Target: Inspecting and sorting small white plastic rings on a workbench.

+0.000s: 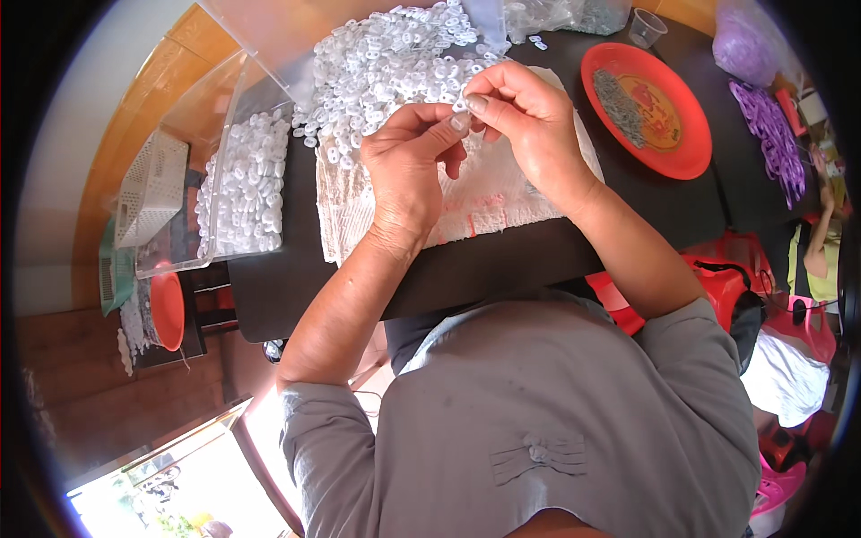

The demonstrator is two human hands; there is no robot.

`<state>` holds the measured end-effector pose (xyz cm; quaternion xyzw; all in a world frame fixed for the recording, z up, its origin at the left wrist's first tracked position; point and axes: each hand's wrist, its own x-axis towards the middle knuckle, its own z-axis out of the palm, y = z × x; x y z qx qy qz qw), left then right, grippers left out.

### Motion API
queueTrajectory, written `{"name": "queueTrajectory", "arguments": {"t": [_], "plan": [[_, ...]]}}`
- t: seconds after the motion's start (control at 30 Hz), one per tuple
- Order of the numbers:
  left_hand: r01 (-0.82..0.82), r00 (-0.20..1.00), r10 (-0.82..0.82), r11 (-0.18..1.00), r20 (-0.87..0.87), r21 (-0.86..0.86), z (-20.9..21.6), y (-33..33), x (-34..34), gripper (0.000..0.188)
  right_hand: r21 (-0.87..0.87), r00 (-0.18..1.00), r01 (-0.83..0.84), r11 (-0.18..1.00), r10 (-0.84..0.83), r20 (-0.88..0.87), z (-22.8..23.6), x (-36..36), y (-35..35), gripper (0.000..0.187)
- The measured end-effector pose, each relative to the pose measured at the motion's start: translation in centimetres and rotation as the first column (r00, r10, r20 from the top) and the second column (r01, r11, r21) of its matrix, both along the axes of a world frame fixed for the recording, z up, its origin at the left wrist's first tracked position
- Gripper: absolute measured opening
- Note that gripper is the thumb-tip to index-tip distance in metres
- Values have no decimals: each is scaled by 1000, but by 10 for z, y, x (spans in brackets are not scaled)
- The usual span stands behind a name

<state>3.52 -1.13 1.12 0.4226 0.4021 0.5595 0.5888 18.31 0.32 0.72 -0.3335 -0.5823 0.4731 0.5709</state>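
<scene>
My left hand point(405, 160) and my right hand point(531, 127) meet over a white woven cloth point(484, 208) on the dark table. Thumbs and forefingers of both are pinched together at a small white plastic piece point(461, 105), mostly covered by the fingertips. Just beyond my hands lies a big heap of small white oval pieces with holes point(377, 76), spilling onto the cloth's far edge. On the right, a red plate point(691, 148) with a yellow centre holds a pile of tiny grey metal-looking bits point(617, 106).
To the left, a clear plastic box point(211, 238) holds more white pieces, beside a white perforated basket point(151, 193). A clear cup point(647, 29), purple plastic links point(769, 134) and a purple bag point(746, 49) sit at far right. Another person's arm point(818, 247) shows at the right rim.
</scene>
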Motion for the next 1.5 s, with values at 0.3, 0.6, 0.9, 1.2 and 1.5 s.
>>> {"name": "queueTrajectory", "arguments": {"t": [0.3,0.6,0.9,1.2,1.5], "plan": [[28,994,-21,997,106,-67,-8,4,-11,12,53,980,-31,998,20,198,-10,3,4,6],[65,985,-50,994,163,-92,-14,5,-15,10,163,928,14,986,-74,366,-11,4,6,5],[52,988,-40,996,151,-74,-14,4,-13,10,226,922,27,974,-111,370,-12,4,7,4],[-34,998,38,997,50,-70,-11,0,-10,8,244,908,0,970,-102,406,-13,4,6,4],[-74,993,75,997,-90,7,-16,-2,-11,5,-109,975,-72,991,92,200,-18,-7,3,6]]}}
